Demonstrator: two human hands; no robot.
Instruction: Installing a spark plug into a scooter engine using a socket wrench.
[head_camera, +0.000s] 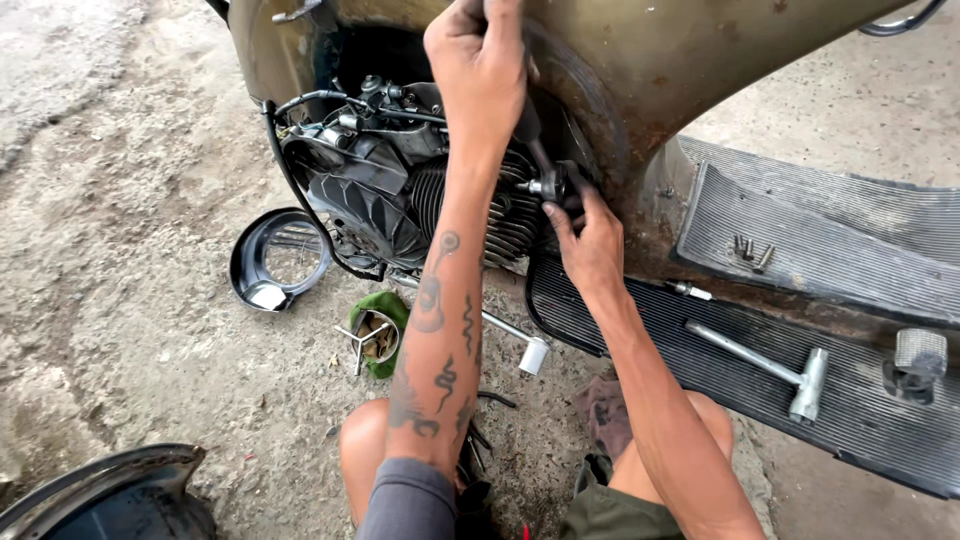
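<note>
The left hand (478, 70) is closed in a fist around the dark handle of a tool (530, 135), high against the scooter's rusty olive body panel (650, 60). The tool's shaft slants down to a metal fitting (548, 185) at the right edge of the finned engine cylinder (505, 205). The right hand (590, 240) reaches up from below, its fingers pinched together on that same fitting.

On the ribbed black floorboard (800, 400), near its right end, lies a T-shaped socket wrench (770, 370); a small screwdriver (690, 291) rests by its upper edge. A few bolts (750, 250) sit on the raised grey mat (850, 240) above. On the dirt ground (120, 250), left of the engine, lies a round black cover (278, 260), and nearer the knees a green cloth (385, 325) with a 3-armed wrench (362, 342).
</note>
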